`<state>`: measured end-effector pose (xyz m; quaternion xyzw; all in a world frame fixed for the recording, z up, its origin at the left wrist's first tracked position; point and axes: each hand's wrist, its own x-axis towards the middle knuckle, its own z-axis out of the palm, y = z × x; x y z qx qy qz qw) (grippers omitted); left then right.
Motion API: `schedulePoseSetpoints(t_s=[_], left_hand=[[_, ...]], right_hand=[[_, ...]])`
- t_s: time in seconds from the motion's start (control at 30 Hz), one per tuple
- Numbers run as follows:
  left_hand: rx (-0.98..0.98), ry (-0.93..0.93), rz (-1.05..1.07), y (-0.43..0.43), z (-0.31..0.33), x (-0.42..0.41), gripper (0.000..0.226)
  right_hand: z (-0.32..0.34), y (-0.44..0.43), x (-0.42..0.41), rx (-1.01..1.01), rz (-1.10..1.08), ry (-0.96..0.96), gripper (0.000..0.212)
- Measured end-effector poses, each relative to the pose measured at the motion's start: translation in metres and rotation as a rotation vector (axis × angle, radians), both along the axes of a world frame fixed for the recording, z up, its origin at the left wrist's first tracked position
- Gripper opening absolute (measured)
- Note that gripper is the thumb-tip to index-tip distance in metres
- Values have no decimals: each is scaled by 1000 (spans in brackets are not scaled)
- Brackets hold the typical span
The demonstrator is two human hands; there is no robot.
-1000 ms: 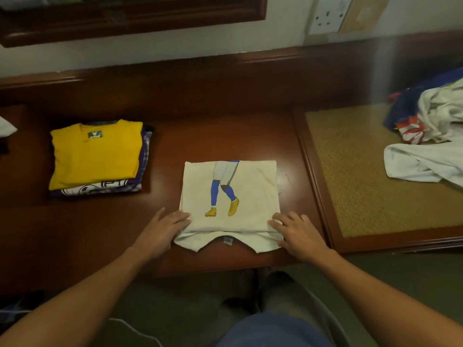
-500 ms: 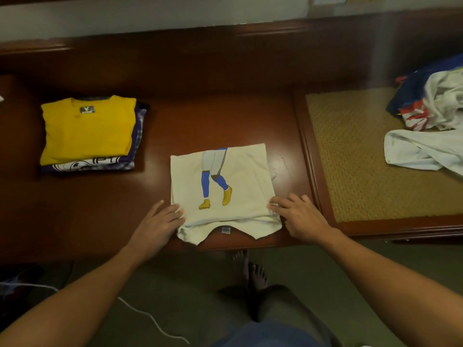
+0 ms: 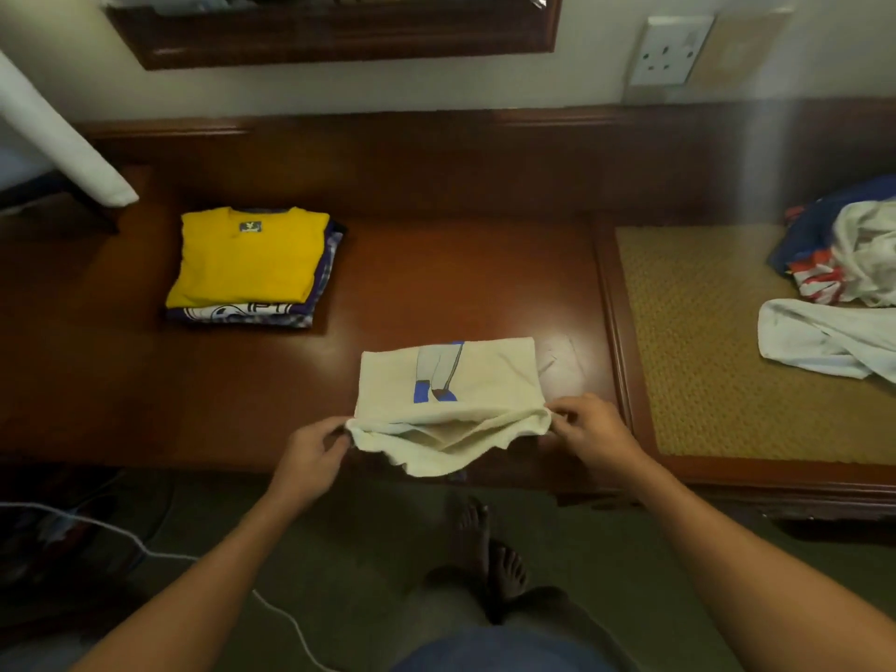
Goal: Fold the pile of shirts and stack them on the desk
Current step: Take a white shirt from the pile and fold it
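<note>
A folded cream shirt (image 3: 485, 380) with a printed pair of legs lies near the front edge of the dark wooden desk (image 3: 436, 274). My left hand (image 3: 310, 451) pinches its near left corner and my right hand (image 3: 589, 429) pinches its near right corner. The near edge is lifted off the desk and its layers sag open. A stack of folded shirts (image 3: 252, 264) with a yellow one on top sits at the back left. An unfolded pile of shirts (image 3: 843, 293), white, blue and red, lies at the far right.
A woven mat panel (image 3: 703, 341) set in the desk lies under the unfolded pile. A wall socket (image 3: 671, 50) and a dark wooden frame (image 3: 339, 36) are on the wall behind. A white cable (image 3: 145, 550) crosses the floor at left. My bare feet (image 3: 489, 560) rest below the desk edge.
Both hands went from lying flat beside the cream shirt to pinching its near corners and lifting that edge. The camera tilted up, showing the wall again.
</note>
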<state>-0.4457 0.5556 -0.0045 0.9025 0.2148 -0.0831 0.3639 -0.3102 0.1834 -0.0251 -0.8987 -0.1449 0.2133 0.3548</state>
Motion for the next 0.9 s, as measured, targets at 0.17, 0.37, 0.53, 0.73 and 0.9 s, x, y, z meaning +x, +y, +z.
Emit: schedulePoseSetpoints(t_s=[0.17,0.37,0.53,0.73,0.9], left_hand=[[-100,-162,119,3,45,-6,24],[-137,-266,184,21,77,0,22],[-227,-279,263,52,81,4,21],[-350,-311,372,116,87,13,16],[-366,-246,426,195,87,32,21]], right_hand=[[52,12,6,112,-88,26,13],[92,32,16,189,-139,32,21],[102,64,23,218,-113,27,14],[101,146,45,260,-68,39,12],[92,237,68,374,-122,169,16]])
